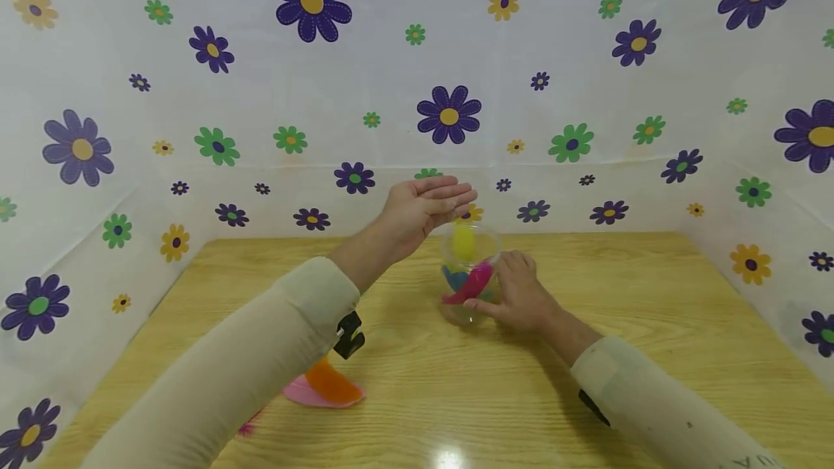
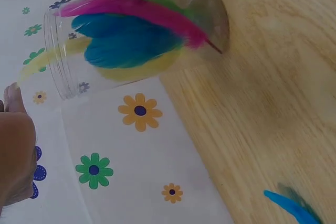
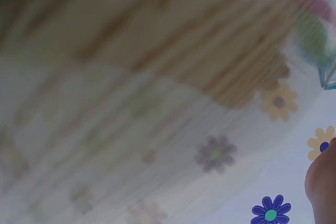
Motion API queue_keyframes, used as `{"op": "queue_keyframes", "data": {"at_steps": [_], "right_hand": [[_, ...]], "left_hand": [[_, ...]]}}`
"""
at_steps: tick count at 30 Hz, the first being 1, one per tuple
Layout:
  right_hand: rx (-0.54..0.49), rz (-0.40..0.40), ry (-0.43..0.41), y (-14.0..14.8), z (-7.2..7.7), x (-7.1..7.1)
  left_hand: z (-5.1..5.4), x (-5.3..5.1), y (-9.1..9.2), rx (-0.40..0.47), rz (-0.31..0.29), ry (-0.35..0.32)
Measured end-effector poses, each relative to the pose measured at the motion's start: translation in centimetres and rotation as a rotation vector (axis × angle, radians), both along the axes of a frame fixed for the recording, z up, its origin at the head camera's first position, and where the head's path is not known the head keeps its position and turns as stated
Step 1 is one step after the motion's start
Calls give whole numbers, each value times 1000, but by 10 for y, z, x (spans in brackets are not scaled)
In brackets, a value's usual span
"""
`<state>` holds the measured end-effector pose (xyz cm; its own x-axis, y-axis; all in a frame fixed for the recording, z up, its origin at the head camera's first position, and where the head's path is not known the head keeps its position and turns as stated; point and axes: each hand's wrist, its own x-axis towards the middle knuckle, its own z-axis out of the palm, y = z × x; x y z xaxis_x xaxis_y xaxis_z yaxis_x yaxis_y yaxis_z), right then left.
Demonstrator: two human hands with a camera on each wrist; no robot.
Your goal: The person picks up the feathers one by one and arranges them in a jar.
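Between both hands: yellow feather (image 2: pixel 34 67), protruding from jar mouth; probably light, soft, bendable, best taken by its outer end | Left hand (image 1: pixel 417 216): fingers straight, at feather's tip | Right hand (image 1: pixel 521 294): grips clear jar (image 2: pixel 62 74); contents: pink feather (image 2: pixel 136 10), blue feather (image 2: pixel 126 41), some green.

From where I stand, the only lettering I can make out is on the person's right sleeve (image 1: pixel 677 404): a few faint, dark letters (image 1: pixel 757 462) set well up the arm from the cuff edge, where the cloth runs out at the bottom of the head view. Two look like a U and an A, side by side and on a slant. The view's edge crops the marking, so I cannot tell the whole word.
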<state>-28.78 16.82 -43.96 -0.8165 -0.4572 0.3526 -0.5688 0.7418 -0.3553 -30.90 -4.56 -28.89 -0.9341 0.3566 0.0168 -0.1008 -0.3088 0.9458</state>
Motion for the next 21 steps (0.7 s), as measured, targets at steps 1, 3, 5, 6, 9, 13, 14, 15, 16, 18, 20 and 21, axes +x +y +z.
{"op": "queue_keyframes", "data": {"at_steps": [1,3,5,6,9,13,14,15,16,18,20,21], "right_hand": [[0,-1,-2,-1,0,0],[2,-3,-3,-2,1,2],[-2,-3,-4,-2,3,3],[-4,-2,-5,-3,3,4],[-3,-1,-8,-4,3,4],[1,-3,-6,-4,2,5],[-1,-5,-9,-4,2,5],[-1,-6,-11,-4,2,5],[-1,-8,-9,-4,2,5],[-1,-13,-15,-3,3,4],[6,-13,-18,-3,4,4],[10,-14,-18,-3,4,4]], "left_hand": [[-1,1,-1,12,-6,-5],[-2,1,-2,42,-12,-15],[-2,1,-4,41,-15,-15],[-2,2,-5,38,-17,-13],[-1,5,-11,18,-16,1],[-1,9,-22,-44,-13,54],[-1,10,-25,-77,-12,75],[-2,11,-28,-114,-13,98],[-2,12,-31,-152,-15,119],[-4,13,-36,-238,-22,173],[-7,14,-41,-314,-22,225],[-8,15,-44,-351,-20,251]]}}
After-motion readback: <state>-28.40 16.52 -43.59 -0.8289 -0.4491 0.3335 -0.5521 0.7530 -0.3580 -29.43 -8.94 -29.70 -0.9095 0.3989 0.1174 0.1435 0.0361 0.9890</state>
